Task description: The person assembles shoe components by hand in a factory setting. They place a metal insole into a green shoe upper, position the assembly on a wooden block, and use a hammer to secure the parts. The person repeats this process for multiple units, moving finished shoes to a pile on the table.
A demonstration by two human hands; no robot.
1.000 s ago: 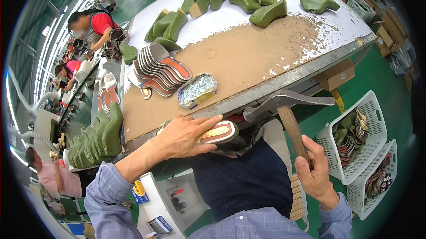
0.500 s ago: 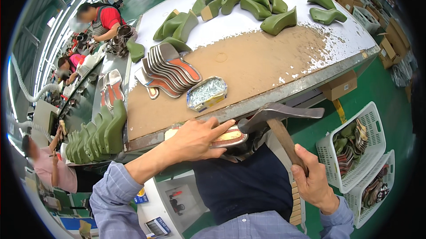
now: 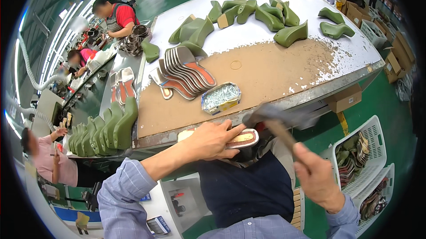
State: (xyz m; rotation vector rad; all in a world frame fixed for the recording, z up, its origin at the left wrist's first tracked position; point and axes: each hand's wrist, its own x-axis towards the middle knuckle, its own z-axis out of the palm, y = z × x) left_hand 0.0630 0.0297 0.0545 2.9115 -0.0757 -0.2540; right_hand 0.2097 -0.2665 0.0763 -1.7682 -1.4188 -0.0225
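My left hand (image 3: 209, 141) lies across an insole (image 3: 245, 138) at the table's near edge, index finger stretched along it and thumb at its near side. The hand hides the insole's middle, and what supports it underneath is mostly hidden. In my right hand (image 3: 320, 177) is the wooden handle of a hammer (image 3: 279, 131). Its long dark head is smeared by motion, with the blunt end close to the insole's right end and left fingertip. Just beyond my left hand, an open box of nails (image 3: 221, 99) sits on the table.
A fanned stack of insoles (image 3: 188, 74) lies on the worktable (image 3: 262, 68). Green shoe lasts (image 3: 290, 34) are scattered at the back, and more lasts (image 3: 125, 123) stand in a row at left. White baskets (image 3: 377, 143) hold lasts and insoles at right. Several people work at left.
The hammer head has become blurred, still near the insole's right end. The whole scene has shifted rightward in view. My left hand keeps its place on the insole.
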